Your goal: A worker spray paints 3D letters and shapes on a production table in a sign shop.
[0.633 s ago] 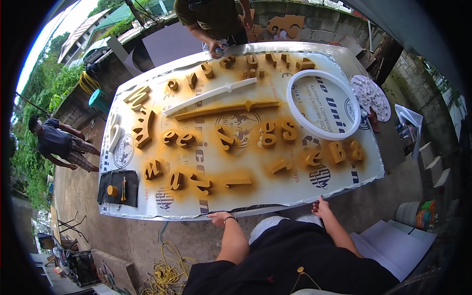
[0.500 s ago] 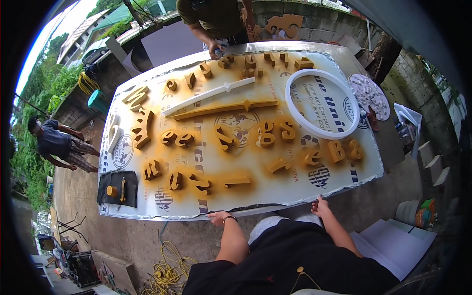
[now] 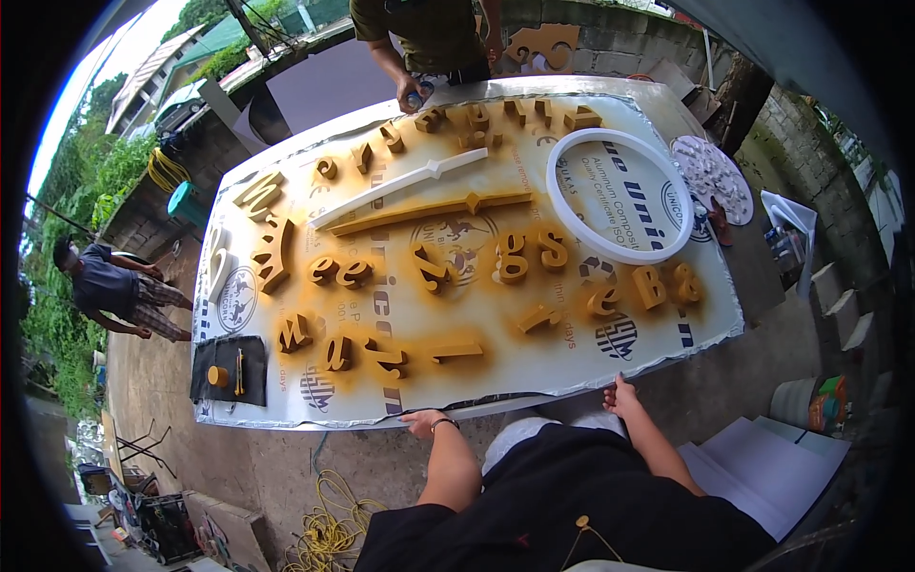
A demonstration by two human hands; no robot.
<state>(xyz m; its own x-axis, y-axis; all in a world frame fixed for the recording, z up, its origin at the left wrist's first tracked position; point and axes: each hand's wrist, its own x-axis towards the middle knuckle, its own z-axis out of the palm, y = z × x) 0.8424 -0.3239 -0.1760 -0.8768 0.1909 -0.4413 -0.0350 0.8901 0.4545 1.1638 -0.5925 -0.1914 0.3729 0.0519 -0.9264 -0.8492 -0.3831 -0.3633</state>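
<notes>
Golden ochre against white, as we see it.
We have a rectangular white surface point(image 3: 534, 377) patterned with navy and red print and clouded brownish-ochre around its thick golden-ochre letters point(image 3: 651, 288); also a plain white round ring point(image 3: 640, 256), a slender white bar point(image 3: 434, 170), a slender ochre bar point(image 3: 419, 212) and a flat black rectangular mat point(image 3: 255, 357).

Outdoor yard, plain daylight, bright sky point(image 3: 119, 67) upper left. Grey block wall point(image 3: 615, 43) runs along the back, big pale panel point(image 3: 319, 100) leaning on it. Concrete floor point(image 3: 224, 453), stained. Tree trunk point(image 3: 742, 91) at right, greenery point(image 3: 57, 329) down the left, pale building point(image 3: 143, 81) and parked car point(image 3: 179, 114) beyond the wall.
</notes>
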